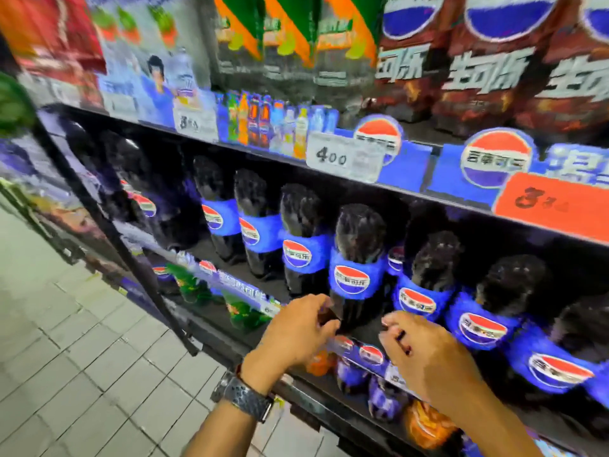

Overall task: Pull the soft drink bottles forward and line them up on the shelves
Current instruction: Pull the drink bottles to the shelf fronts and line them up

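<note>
Cola bottle [357,258], dark with a blue label and a round red, white and blue logo, upright on the black middle shelf [369,331], close to its front lip. Left hand [296,328] low against that bottle's left side, fingers curled onto its base in a grasp. Right hand [425,351] just right of the bottle's base, fingers bent inward; touching the bottle or not, impossible to tell through the blur, so grip unclear. Metal watch [244,395] on the left wrist, below and left of the bottle.

Matching bottles [301,239] in a line to the bottle's left, each upright and receding along the shelf. Further matching ones, the right-side bottles [431,275], running off to its right, shoulder to shoulder. Logo strip [370,354] on the shelf front just beneath the bottle, partly behind the hands. Orange and purple drinks [382,397] on the shelf under the bottle; green bottles [244,311] below and to its left.

White price tag [342,156] marked 400 above the bottle, red price card [553,206] above and to its right. Large dark-red-labelled bottles [487,61] high above, right of it. Grey tiled floor [66,324] far off to its left.
</note>
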{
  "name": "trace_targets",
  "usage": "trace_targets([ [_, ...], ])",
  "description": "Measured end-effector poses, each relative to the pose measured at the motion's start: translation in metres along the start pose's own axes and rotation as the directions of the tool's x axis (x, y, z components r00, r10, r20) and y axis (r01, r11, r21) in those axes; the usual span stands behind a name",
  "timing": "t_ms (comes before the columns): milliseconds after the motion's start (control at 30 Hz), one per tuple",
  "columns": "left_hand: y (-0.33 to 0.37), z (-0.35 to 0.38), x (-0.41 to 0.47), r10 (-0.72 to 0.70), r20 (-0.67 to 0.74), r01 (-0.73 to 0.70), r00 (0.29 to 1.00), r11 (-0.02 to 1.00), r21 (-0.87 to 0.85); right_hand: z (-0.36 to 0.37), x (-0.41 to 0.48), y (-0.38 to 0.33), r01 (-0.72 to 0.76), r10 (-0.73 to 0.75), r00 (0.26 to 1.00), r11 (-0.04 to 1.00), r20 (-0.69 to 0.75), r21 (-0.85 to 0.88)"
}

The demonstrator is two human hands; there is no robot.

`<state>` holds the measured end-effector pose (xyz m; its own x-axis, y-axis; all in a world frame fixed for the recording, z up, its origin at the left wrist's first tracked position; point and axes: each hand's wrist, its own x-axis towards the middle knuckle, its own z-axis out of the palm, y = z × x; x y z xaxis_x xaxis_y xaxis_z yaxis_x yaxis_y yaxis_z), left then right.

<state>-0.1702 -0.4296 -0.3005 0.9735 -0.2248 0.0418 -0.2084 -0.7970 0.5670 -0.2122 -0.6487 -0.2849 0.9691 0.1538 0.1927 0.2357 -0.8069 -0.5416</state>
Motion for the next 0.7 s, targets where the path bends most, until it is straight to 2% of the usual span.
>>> trace_targets([
  [67, -0.030, -0.013, 0.000, -0.035, 0.024, 0.035, 0.999, 0.999, -0.028, 0.025, 0.014, -0.019, -0.009, 0.007, 0.994, 1.000, 0.109, 0.019],
  [200, -0.099, -0.045, -0.006, -0.091, 0.021, 0.092, 0.996, 0.990, -0.105, 0.076, 0.047, -0.063, -0.050, 0.044, 0.989, 0.998, 0.140, 0.036],
  [400, -0.182, -0.080, -0.024, -0.153, 0.027, 0.154, 0.988, 0.986, -0.060, 0.136, 0.080, -0.117, -0.128, 0.124, 0.954, 0.992, 0.272, -0.005],
  [567, -0.230, -0.096, -0.045, -0.244, -0.013, 0.240, 0.970, 0.963, -0.124, 0.179, 0.095, -0.153, -0.108, 0.099, 0.950, 0.994, 0.296, 0.015],
  [700, -0.260, -0.103, -0.066, -0.325, -0.086, 0.305, 0.942, 0.934, -0.188, 0.219, 0.105, -0.168, -0.020, 0.017, 0.886, 1.000, 0.463, 0.000],
])
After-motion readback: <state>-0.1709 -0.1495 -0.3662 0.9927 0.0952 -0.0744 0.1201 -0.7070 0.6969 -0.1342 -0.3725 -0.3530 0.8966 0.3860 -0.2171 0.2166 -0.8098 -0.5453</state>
